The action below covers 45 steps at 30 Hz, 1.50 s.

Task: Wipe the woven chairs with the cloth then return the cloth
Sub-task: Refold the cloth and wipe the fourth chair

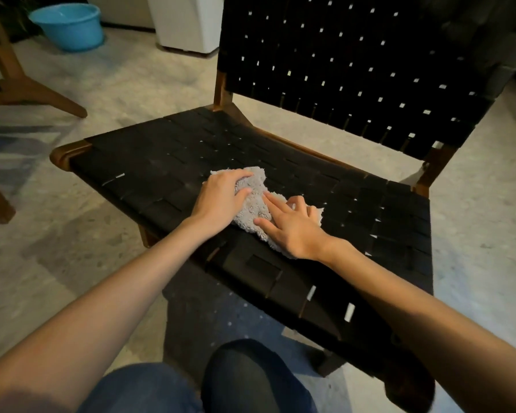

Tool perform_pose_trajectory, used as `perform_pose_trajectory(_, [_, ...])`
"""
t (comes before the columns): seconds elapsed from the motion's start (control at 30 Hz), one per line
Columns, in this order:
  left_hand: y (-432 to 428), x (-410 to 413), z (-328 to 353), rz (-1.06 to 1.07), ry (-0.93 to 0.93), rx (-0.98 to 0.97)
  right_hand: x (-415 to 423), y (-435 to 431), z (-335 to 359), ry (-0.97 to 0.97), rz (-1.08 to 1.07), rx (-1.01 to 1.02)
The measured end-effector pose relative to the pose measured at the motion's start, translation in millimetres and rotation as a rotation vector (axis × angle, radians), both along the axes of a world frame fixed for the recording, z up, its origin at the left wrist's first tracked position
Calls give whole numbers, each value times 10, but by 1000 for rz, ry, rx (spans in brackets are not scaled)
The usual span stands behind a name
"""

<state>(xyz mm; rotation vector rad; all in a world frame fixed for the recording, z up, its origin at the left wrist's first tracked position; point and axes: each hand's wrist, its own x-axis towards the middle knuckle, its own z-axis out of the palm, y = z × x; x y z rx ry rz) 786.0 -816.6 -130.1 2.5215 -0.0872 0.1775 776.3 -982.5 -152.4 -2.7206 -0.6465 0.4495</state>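
Note:
A black woven chair point(167, 162) with a brown wooden frame stands in front of me, its backrest rising at the upper right. A grey fluffy cloth point(255, 204) lies crumpled on the middle of the seat. My left hand point(221, 198) grips the cloth's left part, fingers curled into its folds. My right hand point(292, 226) rests on the cloth's right part, with the index finger stretched out flat and the other fingers bent over the fabric. Part of the cloth is hidden under both hands.
A blue plastic basin point(69, 26) stands on the pale floor at the far left. Wooden legs of another chair point(27, 87) show at the left edge. A white appliance point(188, 22) stands behind the chair. My knee in dark jeans point(251, 380) is below.

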Motion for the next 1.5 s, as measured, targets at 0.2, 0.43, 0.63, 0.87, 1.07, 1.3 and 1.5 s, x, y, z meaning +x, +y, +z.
perform_pose_trajectory(0.2, [43, 277, -6, -25, 123, -85, 158, 155, 38, -1, -115, 36])
perform_pose_trajectory(0.43, [91, 271, 915, -52, 317, -306, 64, 91, 1218, -54, -299, 207])
perform_pose_trajectory(0.63, [-107, -7, 2339, -197, 338, -389, -119, -94, 2768, -151, -427, 311])
perform_pose_trajectory(0.87, [-271, -367, 3545, -401, 545, -455, -359, -469, 4127, -102, -503, 269])
perform_pose_trajectory(1.07, [-633, -436, 3902, -390, 435, -493, -458, -773, 4625, -77, -487, 219])
perform_pose_trajectory(1.3, [-1037, -170, 3873, -243, 345, -523, -358, -1254, 4492, 15, -593, 242])
perform_pose_trajectory(1.5, [-1363, 194, 3545, -92, 354, -466, 110, -1635, 4138, 175, -342, -12])
